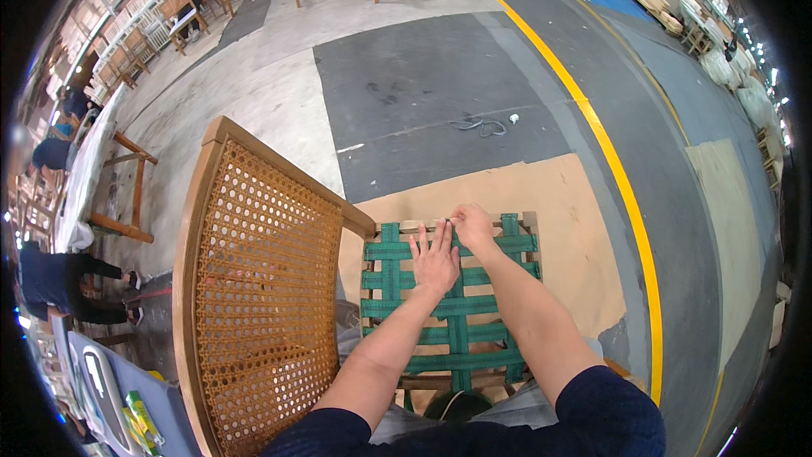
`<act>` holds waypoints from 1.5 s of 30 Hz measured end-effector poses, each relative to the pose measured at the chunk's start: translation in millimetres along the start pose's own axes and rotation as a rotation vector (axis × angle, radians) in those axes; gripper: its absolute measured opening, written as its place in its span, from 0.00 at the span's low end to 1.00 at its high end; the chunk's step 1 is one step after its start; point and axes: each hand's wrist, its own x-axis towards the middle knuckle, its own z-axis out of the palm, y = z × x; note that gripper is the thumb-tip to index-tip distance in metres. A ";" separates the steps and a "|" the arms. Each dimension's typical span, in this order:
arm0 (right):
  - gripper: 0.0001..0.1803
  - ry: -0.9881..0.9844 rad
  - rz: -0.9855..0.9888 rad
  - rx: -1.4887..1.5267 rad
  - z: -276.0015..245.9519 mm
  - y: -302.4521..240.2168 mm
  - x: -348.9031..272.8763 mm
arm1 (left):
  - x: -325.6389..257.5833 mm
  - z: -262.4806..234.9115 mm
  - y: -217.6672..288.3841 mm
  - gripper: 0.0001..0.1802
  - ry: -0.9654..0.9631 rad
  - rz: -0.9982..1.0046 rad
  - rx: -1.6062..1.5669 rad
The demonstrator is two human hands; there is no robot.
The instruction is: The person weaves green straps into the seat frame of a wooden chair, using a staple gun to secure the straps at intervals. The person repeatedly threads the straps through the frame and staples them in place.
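A cane chair back (262, 288) stands left of the wooden seat frame (448, 305). Its green webbing (474, 300), likely stiff and taut, lies under the flat, spread left hand (436, 261); the right hand (472, 227) pinches a strap end at the far rail.

Bright, even overhead light, soft shadows, sharp centre; fisheye bends edges into a dark, blurred rim.

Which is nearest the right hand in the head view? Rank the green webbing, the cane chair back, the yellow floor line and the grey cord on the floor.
1. green webbing, right under the right hand.
2. grey cord, ahead on the floor.
3. cane chair back, to the left; yellow floor line, to the right: too close to call.
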 end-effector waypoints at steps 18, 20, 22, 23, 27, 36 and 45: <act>0.19 0.615 1.096 -0.367 -286.2 308.8 -481.9 | 1.5 -12.3 17.3 0.36 -0.045 -0.059 0.031; 0.22 0.631 1.096 -0.448 -269.5 319.4 -524.1 | 1.1 -14.5 18.6 0.36 -0.146 -0.090 0.020; 0.24 0.696 1.017 -0.521 -257.2 330.7 -536.1 | 0.7 -17.0 19.0 0.36 -0.068 -0.058 0.024; 0.25 0.703 1.047 -0.446 -258.2 335.9 -538.7 | 0.8 -18.2 19.2 0.36 -0.153 -0.087 0.013; 0.32 0.535 1.324 -0.178 -268.0 349.9 -543.7 | 1.0 -22.5 18.7 0.36 -0.105 -0.062 -0.007; 0.45 0.717 0.920 -0.029 -278.5 339.4 -536.2 | -0.7 -20.3 13.0 0.37 -0.192 -0.091 -0.060; 0.28 0.355 0.624 0.735 -298.9 143.9 -334.9 | -0.8 -9.0 0.4 0.37 -0.157 -0.075 -0.113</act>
